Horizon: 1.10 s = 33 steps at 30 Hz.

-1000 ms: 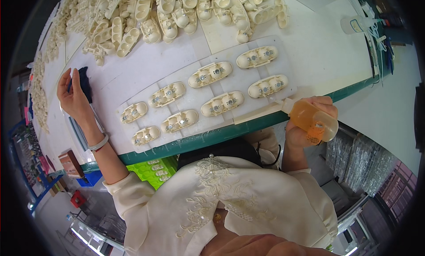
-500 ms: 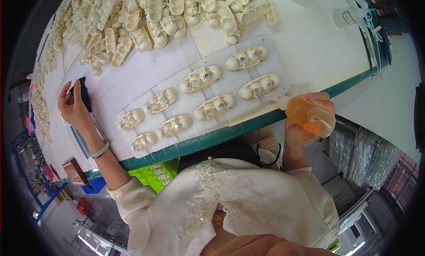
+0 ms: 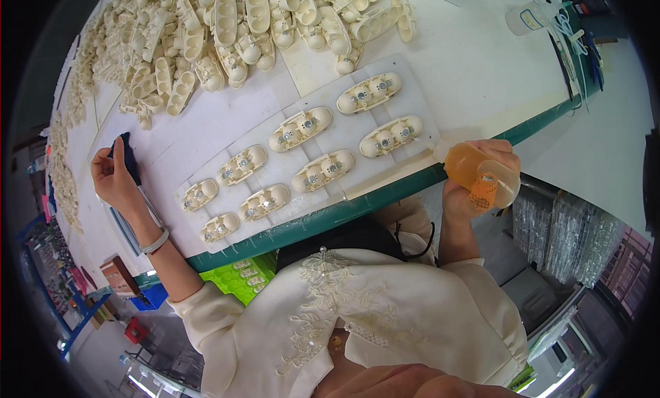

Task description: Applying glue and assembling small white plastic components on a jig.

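Note:
My right hand [image 3: 487, 171] is wrapped round a squeeze bottle [image 3: 465, 161] of orange liquid, tilted so its pale tip points left at the tray's edge. An orange mesh piece [image 3: 483, 192] shows between hand and bottle. To the left, my left hand [image 3: 115, 176] holds nothing I can see; its fingers are loosely curled, apart from the thumb. Just behind it lies a dark blue cloth [image 3: 126, 160]. Between the hands, a translucent white tray [image 3: 419, 99] bears two rows of cream oval plastic housings [image 3: 323, 170], each with rounded cups and small shiny metal parts.
A large heap of similar cream parts [image 3: 227, 26] covers the far left of the white table [image 3: 474, 61]. A white bottle [image 3: 528, 19] and cables stand at the far right. The table has a green front edge [image 3: 371, 209]. Below it sits a bright green tray [image 3: 234, 277].
The view has shifted slightly, so the tray appears further left and a little lower. My left hand's fingers have curled in more. The right hand keeps its hold on the bottle.

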Available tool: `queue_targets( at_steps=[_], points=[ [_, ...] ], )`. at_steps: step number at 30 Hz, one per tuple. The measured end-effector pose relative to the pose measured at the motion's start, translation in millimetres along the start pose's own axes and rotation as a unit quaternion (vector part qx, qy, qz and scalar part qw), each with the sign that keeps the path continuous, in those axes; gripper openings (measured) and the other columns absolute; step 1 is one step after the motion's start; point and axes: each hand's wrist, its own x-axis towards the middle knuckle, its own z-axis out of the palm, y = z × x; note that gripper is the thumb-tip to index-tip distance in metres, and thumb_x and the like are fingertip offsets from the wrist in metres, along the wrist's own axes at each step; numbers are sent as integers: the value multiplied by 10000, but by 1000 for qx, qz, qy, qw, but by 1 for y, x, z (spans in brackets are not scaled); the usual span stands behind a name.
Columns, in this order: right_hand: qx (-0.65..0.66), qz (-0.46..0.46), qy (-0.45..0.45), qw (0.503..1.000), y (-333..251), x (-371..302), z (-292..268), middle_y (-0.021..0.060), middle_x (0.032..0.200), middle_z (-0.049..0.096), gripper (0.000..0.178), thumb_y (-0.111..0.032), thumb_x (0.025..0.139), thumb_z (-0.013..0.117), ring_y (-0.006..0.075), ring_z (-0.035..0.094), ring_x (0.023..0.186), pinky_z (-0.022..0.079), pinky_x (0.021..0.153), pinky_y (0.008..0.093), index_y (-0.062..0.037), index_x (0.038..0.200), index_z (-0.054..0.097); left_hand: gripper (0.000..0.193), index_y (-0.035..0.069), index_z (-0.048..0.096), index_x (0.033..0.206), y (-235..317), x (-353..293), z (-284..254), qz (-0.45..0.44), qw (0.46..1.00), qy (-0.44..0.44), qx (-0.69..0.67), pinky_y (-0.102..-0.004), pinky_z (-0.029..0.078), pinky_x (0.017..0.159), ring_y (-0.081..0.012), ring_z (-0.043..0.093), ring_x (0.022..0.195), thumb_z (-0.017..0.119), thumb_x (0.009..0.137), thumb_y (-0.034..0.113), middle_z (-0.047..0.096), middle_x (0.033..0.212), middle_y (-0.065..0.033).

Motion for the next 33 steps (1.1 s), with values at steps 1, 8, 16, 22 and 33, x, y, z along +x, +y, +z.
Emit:
queue_targets(
  at_steps=[1,8,16,22,33],
  points=[
    [-19,-10,-4,1000,1,0,-2,108,841,503,478,-464,869,500,184,560,749,499,572,249,6,956,496,184,64,599,797,0,0,0,0,1000,0,0,-167,279,514,-22,353,577,765,741,122,433,667,74],
    [38,20,77,996,12,-9,1,130,880,494,525,-477,849,532,189,564,669,475,382,227,26,989,474,184,52,603,859,7,-2,4,-14,999,-10,-31,-146,312,532,-13,414,590,748,755,97,496,670,59],
    [-12,-8,8,1000,3,-12,-4,140,887,530,399,-370,899,510,184,571,761,509,611,245,17,993,481,201,30,609,911,4,-1,3,-25,998,-36,-46,-140,324,538,-13,451,600,738,765,83,562,691,35],
    [0,5,10,1000,2,-17,-9,143,904,539,316,-289,900,504,186,567,789,512,631,250,18,977,490,191,18,606,913,8,-3,6,-22,998,-42,-44,-133,357,570,-17,476,618,726,773,65,568,708,30],
    [271,273,18,923,11,1,-53,149,1055,539,509,-386,867,556,249,604,885,557,671,310,35,1135,460,156,17,614,897,11,-3,6,-27,997,-51,-41,-138,376,590,-18,493,644,711,789,73,577,721,26]
  ],
)
